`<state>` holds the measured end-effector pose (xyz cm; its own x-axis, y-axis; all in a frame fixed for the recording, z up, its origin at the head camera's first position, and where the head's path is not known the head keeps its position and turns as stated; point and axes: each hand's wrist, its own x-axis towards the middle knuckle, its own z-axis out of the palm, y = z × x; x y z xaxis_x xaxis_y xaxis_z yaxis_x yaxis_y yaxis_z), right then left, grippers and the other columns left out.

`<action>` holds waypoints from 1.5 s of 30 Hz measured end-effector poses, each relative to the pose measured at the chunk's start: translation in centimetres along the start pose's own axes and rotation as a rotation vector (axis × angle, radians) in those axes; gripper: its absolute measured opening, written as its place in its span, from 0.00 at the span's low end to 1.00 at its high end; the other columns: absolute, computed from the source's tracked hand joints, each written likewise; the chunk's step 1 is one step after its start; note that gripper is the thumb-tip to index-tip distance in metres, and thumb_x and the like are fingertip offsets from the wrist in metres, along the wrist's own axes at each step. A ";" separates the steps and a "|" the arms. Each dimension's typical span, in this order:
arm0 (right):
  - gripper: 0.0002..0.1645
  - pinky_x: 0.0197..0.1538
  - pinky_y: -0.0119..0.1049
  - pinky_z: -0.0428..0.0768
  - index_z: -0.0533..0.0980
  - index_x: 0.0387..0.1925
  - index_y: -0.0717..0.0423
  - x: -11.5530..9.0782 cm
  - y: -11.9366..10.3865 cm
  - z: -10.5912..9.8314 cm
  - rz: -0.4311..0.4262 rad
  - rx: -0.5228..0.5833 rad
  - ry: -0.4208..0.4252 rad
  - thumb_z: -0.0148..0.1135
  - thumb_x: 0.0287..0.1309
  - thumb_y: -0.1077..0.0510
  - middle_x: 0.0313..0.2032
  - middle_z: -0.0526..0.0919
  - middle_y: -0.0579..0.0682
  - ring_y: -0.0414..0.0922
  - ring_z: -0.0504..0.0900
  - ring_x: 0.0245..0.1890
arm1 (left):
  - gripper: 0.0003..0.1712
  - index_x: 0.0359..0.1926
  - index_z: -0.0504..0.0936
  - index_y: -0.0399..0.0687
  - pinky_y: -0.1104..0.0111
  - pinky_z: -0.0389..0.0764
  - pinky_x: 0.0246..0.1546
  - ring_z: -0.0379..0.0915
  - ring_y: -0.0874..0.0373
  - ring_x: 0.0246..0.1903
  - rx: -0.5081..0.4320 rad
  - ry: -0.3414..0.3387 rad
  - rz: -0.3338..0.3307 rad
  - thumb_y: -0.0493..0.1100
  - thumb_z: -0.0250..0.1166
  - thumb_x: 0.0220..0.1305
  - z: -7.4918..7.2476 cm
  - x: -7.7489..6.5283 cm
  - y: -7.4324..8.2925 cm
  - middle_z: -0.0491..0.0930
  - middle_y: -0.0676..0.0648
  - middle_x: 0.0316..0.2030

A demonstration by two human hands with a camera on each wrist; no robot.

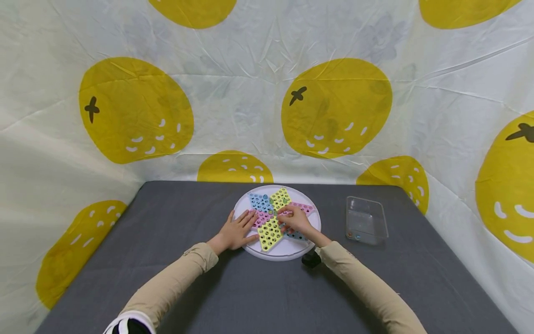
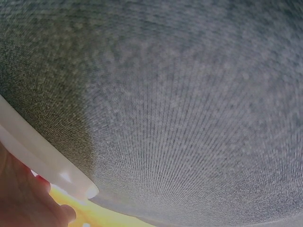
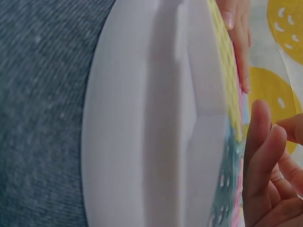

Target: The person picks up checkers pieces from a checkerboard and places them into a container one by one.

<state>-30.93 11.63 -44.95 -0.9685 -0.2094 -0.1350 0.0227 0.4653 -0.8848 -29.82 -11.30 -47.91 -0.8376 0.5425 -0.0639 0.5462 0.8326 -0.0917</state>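
Observation:
A round white Chinese checkers board [image 1: 250, 243] bears a star of blue, pink and yellow perforated sections. My left hand [image 1: 236, 231] rests on its left side with fingers spread over the pink section [image 1: 262, 217]. Thumb and index finger of my right hand [image 1: 295, 221] pinch at a small glass marble [image 1: 275, 213] near the star's middle, largely covered by the fingertips. The other fingers hang bent above the lower right blue section. In the right wrist view the pinching fingertips [image 3: 278, 135] show beside the board's edge. Several marbles sit in the star's holes.
To the right of the board stands a clear plastic box [image 1: 367, 218] with a few marbles [image 1: 357, 236] at its near left corner. A dark grey cloth [image 1: 267, 297] covers the table. Behind hangs a white curtain [image 1: 238, 111] with yellow fruit prints.

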 end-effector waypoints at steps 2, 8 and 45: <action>0.16 0.17 0.30 0.72 0.74 0.45 0.57 0.1 0.2 0.0 0.015 0.001 0.004 0.59 0.54 0.56 0.26 0.83 0.54 0.39 0.78 0.14 | 0.41 0.69 0.44 0.55 0.46 0.39 0.64 0.38 0.56 0.69 -0.003 0.003 0.001 0.69 0.35 0.62 -0.1 0.0 0.0 0.43 0.53 0.70; 0.15 0.15 0.30 0.71 0.74 0.43 0.58 0.2 0.7 0.1 0.025 0.025 0.002 0.59 0.54 0.56 0.23 0.82 0.52 0.39 0.78 0.13 | 0.41 0.69 0.44 0.55 0.46 0.40 0.64 0.39 0.56 0.69 0.006 0.001 -0.002 0.69 0.34 0.62 -0.2 -0.1 0.1 0.43 0.53 0.70; 0.14 0.15 0.30 0.72 0.74 0.41 0.60 -0.2 1.0 -0.3 0.019 0.056 -0.014 0.57 0.55 0.56 0.23 0.83 0.55 0.39 0.78 0.14 | 0.40 0.69 0.46 0.53 0.45 0.42 0.63 0.41 0.52 0.69 -0.005 0.001 0.003 0.67 0.37 0.62 -0.8 -0.4 0.4 0.45 0.51 0.70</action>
<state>-30.79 12.45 -45.69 -0.9642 -0.2131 -0.1581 0.0554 0.4208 -0.9054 -29.27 -11.05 -47.15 -0.8361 0.5449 -0.0635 0.5486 0.8316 -0.0867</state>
